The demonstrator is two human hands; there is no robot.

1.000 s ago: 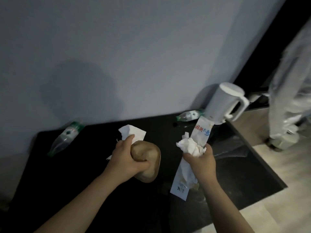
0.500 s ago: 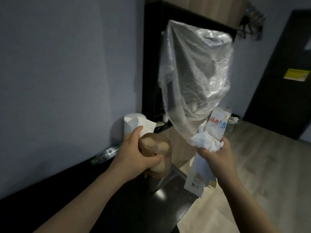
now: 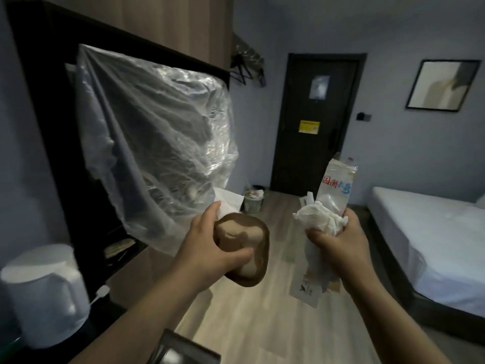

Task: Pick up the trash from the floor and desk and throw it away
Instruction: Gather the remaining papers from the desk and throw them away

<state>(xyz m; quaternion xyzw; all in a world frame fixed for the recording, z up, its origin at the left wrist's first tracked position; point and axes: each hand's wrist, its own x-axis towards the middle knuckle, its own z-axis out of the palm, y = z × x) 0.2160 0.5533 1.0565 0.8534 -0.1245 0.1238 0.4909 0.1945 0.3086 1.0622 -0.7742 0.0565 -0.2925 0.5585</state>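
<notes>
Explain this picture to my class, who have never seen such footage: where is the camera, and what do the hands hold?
No machine: a person wears the camera on the head, so you look down at their own hands. The left hand grips a brown tub and a napkin; the right hand grips a tissue and a wrapper. A clear bag hangs at left, a kettle stands lower left, a cup sits on the floor, a bed lies right.

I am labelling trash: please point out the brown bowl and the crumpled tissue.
brown bowl (image 3: 236, 232): head view, on its pale inside.
crumpled tissue (image 3: 319, 220): head view, on its middle folds.
</notes>
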